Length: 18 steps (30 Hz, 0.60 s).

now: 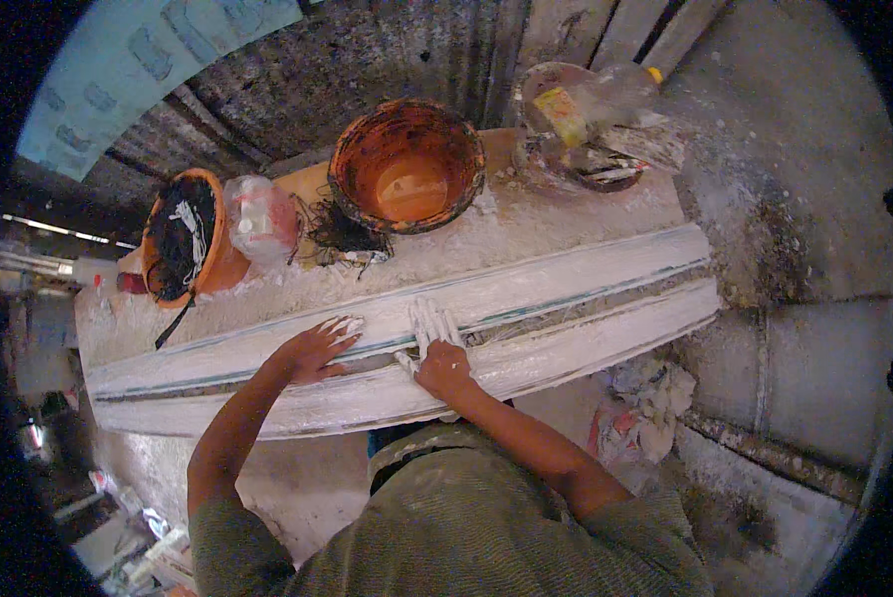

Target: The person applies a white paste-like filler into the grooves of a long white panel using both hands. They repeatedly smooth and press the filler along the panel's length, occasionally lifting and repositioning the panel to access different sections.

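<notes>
A long white, plaster-like strip (257,348) runs across the table, with green-blue lines along it. A second white strip (566,363) lies nearer to me, and a rough grey gap separates the two. My left hand (322,348) rests on the far strip with fingers stretched out, its fingertips coated white. To its right, my right hand (438,350) lies across the gap, fingers extended onto the far strip and thickly covered in white paste. Neither hand holds anything that I can see.
Behind the strips stand an orange basin (406,164), an orange bucket (232,264) with dark contents, a whitish plastic container (263,224) and a dark tangle of fibres (347,234). A cluttered basin (556,85) is at the far right. Crumpled bags (650,408) lie below the table's right end.
</notes>
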Motion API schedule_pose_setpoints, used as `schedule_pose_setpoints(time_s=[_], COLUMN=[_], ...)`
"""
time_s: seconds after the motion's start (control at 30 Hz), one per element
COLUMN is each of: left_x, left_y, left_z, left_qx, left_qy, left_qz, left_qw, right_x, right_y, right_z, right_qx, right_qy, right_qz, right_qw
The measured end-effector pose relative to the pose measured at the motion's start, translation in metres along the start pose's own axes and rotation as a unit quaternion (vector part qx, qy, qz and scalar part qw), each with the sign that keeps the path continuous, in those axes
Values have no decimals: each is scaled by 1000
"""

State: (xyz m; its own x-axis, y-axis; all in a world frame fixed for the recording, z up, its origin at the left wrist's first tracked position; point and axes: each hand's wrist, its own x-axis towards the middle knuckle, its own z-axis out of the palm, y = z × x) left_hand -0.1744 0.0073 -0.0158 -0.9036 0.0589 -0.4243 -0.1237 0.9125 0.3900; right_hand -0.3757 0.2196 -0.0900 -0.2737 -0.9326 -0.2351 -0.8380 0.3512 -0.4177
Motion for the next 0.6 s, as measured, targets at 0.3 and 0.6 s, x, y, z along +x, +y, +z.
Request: schedule_pose_setpoints(time_s=[0.3,0.6], left_x=[43,76], left_y=[5,14], left_z=[-10,-7], left_qx=[22,144], left_qy=[-15,17], left_qz=[97,133], left_qw=[995,980], right_x=[-23,-32], right_y=[109,48], right_z=[-68,-81], right_qx=[-125,55], right_qy=[-35,13], right_qz=[192,272], right_qw=[973,961])
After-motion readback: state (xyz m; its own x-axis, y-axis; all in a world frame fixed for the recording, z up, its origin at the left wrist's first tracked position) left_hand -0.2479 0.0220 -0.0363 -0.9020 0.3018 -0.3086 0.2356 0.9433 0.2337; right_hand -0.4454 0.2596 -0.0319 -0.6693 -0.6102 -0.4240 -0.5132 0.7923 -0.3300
